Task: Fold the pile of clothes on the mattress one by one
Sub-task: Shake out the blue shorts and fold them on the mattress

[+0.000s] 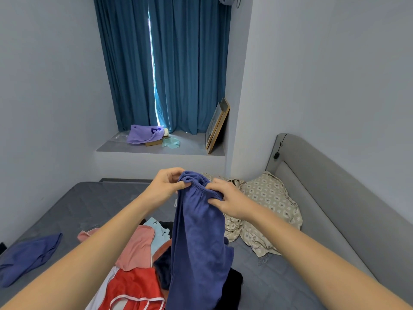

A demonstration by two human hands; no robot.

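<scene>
Blue elastic-waist shorts point(199, 238) hang in the air above the grey mattress point(93, 204). My left hand point(166, 184) pinches the left end of the gathered waistband. My right hand point(228, 200) grips the right end of the same waistband. The fabric drops straight down over the pile of clothes point(136, 265), which holds a red and white jersey, a pink garment, a light blue piece and dark items. A second blue garment point(29, 256) lies flat at the mattress's left side.
A patterned pillow point(270, 195) and crumpled patterned sheet lie against the grey padded headboard point(312, 189) on the right. Beyond the bed, a window ledge point(194, 145) holds a purple bag, a box and leaning picture frames under blue curtains.
</scene>
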